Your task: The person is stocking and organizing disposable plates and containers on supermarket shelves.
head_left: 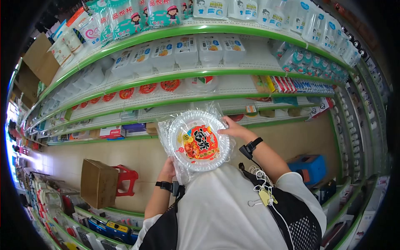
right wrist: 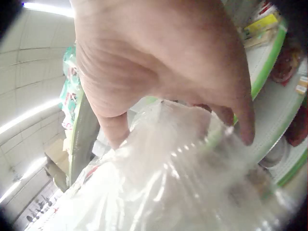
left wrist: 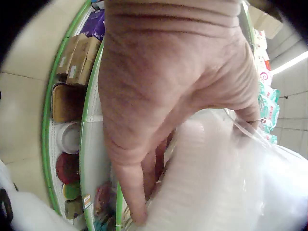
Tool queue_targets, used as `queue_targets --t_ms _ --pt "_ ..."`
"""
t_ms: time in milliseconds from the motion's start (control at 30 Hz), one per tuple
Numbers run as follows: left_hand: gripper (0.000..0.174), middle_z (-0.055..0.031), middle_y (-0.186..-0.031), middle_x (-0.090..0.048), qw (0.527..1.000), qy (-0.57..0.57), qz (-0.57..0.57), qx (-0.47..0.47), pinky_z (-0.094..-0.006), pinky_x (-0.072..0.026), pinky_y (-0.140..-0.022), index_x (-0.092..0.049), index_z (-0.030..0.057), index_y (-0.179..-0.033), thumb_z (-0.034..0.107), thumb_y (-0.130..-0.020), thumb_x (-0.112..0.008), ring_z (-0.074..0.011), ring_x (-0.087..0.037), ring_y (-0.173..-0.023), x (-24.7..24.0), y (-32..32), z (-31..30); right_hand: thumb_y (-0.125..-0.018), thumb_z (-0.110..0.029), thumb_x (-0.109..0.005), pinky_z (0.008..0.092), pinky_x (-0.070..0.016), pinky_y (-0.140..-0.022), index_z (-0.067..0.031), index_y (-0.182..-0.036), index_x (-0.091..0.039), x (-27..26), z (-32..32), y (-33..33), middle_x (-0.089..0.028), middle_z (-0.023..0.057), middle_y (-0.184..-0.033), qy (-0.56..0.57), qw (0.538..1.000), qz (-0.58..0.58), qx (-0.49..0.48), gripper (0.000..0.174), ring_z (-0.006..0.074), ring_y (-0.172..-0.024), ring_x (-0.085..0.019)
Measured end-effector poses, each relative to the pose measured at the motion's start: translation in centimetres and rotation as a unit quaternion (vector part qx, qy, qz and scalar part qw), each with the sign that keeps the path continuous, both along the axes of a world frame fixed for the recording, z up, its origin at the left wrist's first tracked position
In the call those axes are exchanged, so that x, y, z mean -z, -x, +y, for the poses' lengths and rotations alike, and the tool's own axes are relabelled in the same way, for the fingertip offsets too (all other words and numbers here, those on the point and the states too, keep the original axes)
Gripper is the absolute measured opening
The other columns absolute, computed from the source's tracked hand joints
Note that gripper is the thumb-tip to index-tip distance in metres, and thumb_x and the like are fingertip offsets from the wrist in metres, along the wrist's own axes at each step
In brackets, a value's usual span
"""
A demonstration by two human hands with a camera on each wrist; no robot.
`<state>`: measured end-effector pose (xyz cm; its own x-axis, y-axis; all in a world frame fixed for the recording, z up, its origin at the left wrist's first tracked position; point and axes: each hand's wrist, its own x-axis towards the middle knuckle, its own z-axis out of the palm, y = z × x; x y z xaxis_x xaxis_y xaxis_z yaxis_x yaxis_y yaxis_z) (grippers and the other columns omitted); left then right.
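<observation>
As shelves point(head_left: 175, 76) stand ahead, left hand point(head_left: 168, 168) and right hand point(head_left: 232, 130) pinch the pack's point(head_left: 199, 141) edges.

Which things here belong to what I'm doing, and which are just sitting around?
In hand: wrapped pack of clear dishes, gripped by left hand and right hand.
Lying about: cardboard box, red stool, blue crate, shelf stock.

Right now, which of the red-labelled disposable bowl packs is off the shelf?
The bagged pack gripped between the left hand and right hand; the other red-labelled packs lie in a row on the green-edged shelf.
</observation>
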<state>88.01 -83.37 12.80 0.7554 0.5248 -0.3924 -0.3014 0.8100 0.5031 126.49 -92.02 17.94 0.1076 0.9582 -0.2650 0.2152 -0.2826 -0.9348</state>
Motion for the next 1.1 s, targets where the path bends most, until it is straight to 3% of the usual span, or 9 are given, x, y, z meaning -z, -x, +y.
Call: queue_targets --t_ms 100,167,400,567,600,733,867,1033,1100 --pt "0.056 -0.0173 -0.128 -0.061 0.997 0.001 -0.059 0.056 -0.0453 -0.0522 -0.098 -0.049 -0.0019 -0.135 0.024 -0.086 -0.059 -0.0311 -0.063 -0.113 0.2 -1.6 1.6 -0.087 -0.015 -0.072 0.0358 -0.046 -0.1 -0.0024 -0.144 -0.037 -0.1 -0.9 -0.4 -0.053 0.0161 -0.134 0.018 0.998 -0.037 0.05 0.068 0.0213 -0.125 -0.051" --pt "0.055 -0.0173 -0.127 -0.061 0.994 0.007 -0.065 0.085 -0.0455 -0.0521 -0.098 -0.049 -0.0021 -0.134 0.023 -0.086 -0.058 -0.0308 -0.063 -0.112 0.8 -2.5 2.8 -0.091 -0.017 -0.069 0.0376 -0.0463 -0.103 -0.0045 -0.144 -0.037 -2.6 -1.7 0.6 -0.053 0.0136 -0.137 0.101 0.944 0.306 0.068 0.064 0.0221 -0.125 -0.052" --pt "0.059 -0.0178 -0.135 -0.056 0.974 -0.003 -0.041 0.222 -0.0466 -0.0457 -0.106 -0.047 -0.0011 -0.138 0.029 -0.089 -0.058 -0.0312 -0.058 -0.12 3.4 -5.8 6.6 -0.092 -0.015 -0.065 0.0373 -0.0521 -0.098 -0.0007 -0.139 -0.045 -0.5 -3.2 -1.9 -0.059 0.0139 -0.131 0.17 0.912 0.362 0.095 0.053 0.0228 -0.114 -0.062" --pt "0.05 -0.0166 -0.135 -0.056 0.96 -0.045 -0.02 0.275 -0.0424 -0.0471 -0.104 -0.046 -0.0014 -0.139 0.029 -0.098 -0.048 -0.0263 -0.059 -0.119 0.2 -10.3 9.0 -0.092 -0.014 -0.064 0.0421 -0.0545 -0.095 0.0024 -0.136 -0.047 -0.1 -4.7 -1.9 -0.062 0.0174 -0.125 0.129 0.894 0.394 0.169 0.05 0.0258 -0.109 -0.066" --pt "0.05 -0.0094 -0.13 -0.061 0.95 -0.075 0.01 0.302 -0.0402 -0.0488 -0.099 -0.049 0.003 -0.137 0.034 -0.098 -0.048 -0.0199 -0.06 -0.115 -0.2 -11.2 9.5 -0.09 -0.012 -0.064 0.0426 -0.0557 -0.094 0.0031 -0.135 -0.047 -0.1 -4.8 -2.3 -0.062 0.0184 -0.125 0.134 0.891 0.392 0.187 0.051 0.027 -0.107 -0.066" --pt "0.057 -0.0079 -0.139 -0.053 0.942 -0.129 -0.02 0.31 -0.0391 -0.0446 -0.102 -0.039 0.0087 -0.147 0.041 -0.1 -0.045 -0.0193 -0.055 -0.122 -1.6 -12.9 10.7 -0.09 -0.01 -0.062 0.043 -0.0559 -0.093 0.0039 -0.132 -0.05 2.6 -5.5 -5.0 -0.063 0.0193 -0.123 0.092 0.885 0.383 0.249 0.046 0.028 -0.107 -0.066" --pt "0.06 -0.0142 -0.149 -0.044 0.97 -0.103 0.08 0.207 -0.0453 -0.0368 -0.11 -0.027 0.0105 -0.153 0.039 -0.102 -0.041 -0.0321 -0.05 -0.129 -2.4 -11.2 12.2 -0.09 -0.023 -0.062 0.0464 -0.0507 -0.098 0.0013 -0.13 -0.053 6.2 -4.7 -12.1 -0.064 0.0173 -0.123 0.05 0.855 0.428 0.289 0.047 0.0299 -0.112 -0.063" --pt "0.058 -0.0141 -0.148 -0.046 0.98 -0.095 0.136 0.112 -0.0436 -0.0381 -0.107 -0.03 0.01 -0.152 0.039 -0.102 -0.039 -0.0304 -0.051 -0.128 -2.5 -8.0 11.2 -0.089 -0.025 -0.064 0.0483 -0.0506 -0.093 -0.0078 -0.123 -0.058 10.2 -1.1 -20.0 -0.065 0.0106 -0.122 0.007 0.818 0.408 0.405 0.039 0.0295 -0.11 -0.062" --pt "0.057 -0.0138 -0.147 -0.048 0.982 -0.075 0.165 0.051 -0.0431 -0.0386 -0.106 -0.032 0.0099 -0.151 0.039 -0.102 -0.039 -0.0291 -0.052 -0.127 -2.0 -8.4 9.9 -0.089 -0.024 -0.063 0.0476 -0.0497 -0.094 -0.0095 -0.123 -0.058 12.6 2.8 -24.2 -0.065 0.0092 -0.119 -0.021 0.774 0.437 0.457 0.037 0.0293 -0.111 -0.061"
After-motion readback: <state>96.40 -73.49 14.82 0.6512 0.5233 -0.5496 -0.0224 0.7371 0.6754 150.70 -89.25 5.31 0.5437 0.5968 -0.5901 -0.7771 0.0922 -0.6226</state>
